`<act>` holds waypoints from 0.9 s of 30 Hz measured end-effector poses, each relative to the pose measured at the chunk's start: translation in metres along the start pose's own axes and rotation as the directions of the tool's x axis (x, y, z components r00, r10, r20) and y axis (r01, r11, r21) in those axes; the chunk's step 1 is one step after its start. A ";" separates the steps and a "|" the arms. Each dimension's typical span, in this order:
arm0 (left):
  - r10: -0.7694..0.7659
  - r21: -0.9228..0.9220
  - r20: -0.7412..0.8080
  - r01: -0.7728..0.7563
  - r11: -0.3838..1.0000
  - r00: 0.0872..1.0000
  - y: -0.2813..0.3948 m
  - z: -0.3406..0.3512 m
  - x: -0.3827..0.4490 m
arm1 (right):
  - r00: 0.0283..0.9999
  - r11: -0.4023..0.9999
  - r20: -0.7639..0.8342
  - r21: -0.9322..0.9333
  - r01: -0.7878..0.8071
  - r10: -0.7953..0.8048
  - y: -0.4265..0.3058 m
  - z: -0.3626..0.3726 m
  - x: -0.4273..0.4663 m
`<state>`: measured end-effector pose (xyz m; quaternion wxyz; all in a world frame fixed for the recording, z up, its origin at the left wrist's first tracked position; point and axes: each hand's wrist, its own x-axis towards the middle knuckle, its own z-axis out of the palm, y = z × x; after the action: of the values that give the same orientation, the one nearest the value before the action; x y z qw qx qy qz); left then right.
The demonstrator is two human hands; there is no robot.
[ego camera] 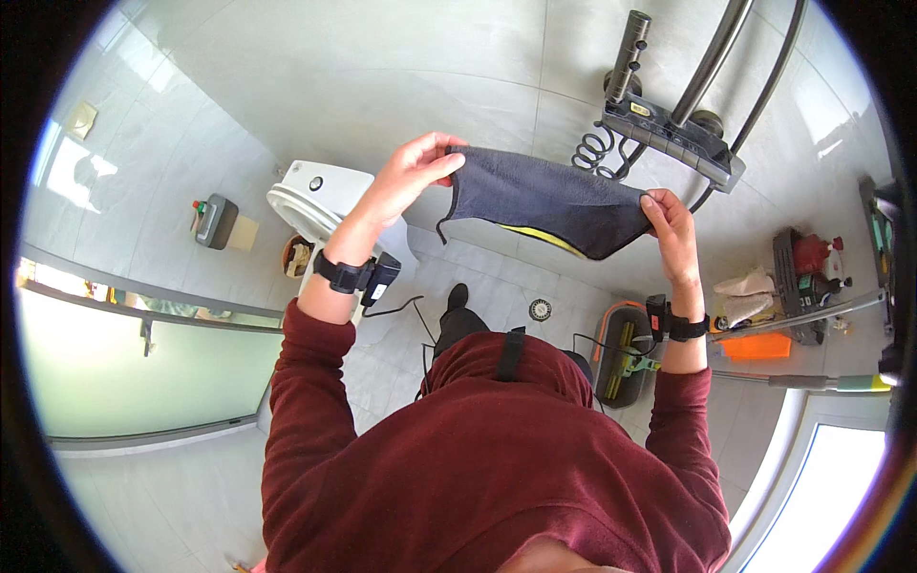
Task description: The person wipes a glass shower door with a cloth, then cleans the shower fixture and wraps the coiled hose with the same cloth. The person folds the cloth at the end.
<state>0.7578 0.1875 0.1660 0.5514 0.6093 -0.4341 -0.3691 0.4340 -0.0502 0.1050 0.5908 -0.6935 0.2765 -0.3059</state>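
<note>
A dark grey cleaning cloth point(537, 197) hangs stretched between my two hands in front of me. My left hand point(423, 172) pinches its upper left corner between thumb and fingers. At the opposite upper corner, my right hand point(668, 218) grips the cloth in the same way. The cloth has a black edging, and a strip of yellow shows along its lower edge. From the left side dangles a short loop or tail of the edging. Both wrists wear black straps with small boxes, from which cables run down.
A white toilet point(319, 197) stands at the left, with a small bin point(295, 256) beside it. On the wall at the right is a shower mixer point(666, 140). A grey bucket point(620, 358) holding a mop head, a floor drain point(540, 309) and a loaded shelf point(795, 319) are lower.
</note>
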 end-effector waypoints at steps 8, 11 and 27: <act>-0.274 -0.211 0.321 0.350 0.913 0.907 -0.012 -0.001 -0.002 | 0.999 0.998 -0.007 0.047 0.037 -0.036 0.001 -0.006 0.005; -0.320 -0.069 0.339 0.363 0.929 0.885 -0.016 0.000 -0.006 | 0.997 0.997 -0.041 0.034 0.063 -0.061 -0.005 -0.005 0.011; 0.020 -0.043 0.117 -0.015 0.999 0.993 -0.049 -0.005 -0.019 | 0.979 0.963 0.100 -0.184 0.196 -0.180 0.027 -0.010 0.025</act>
<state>0.7619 0.2075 0.1171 0.5409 0.5710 -0.4630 -0.4086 0.4421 -0.0796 0.0818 0.5000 -0.7825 0.2133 -0.3037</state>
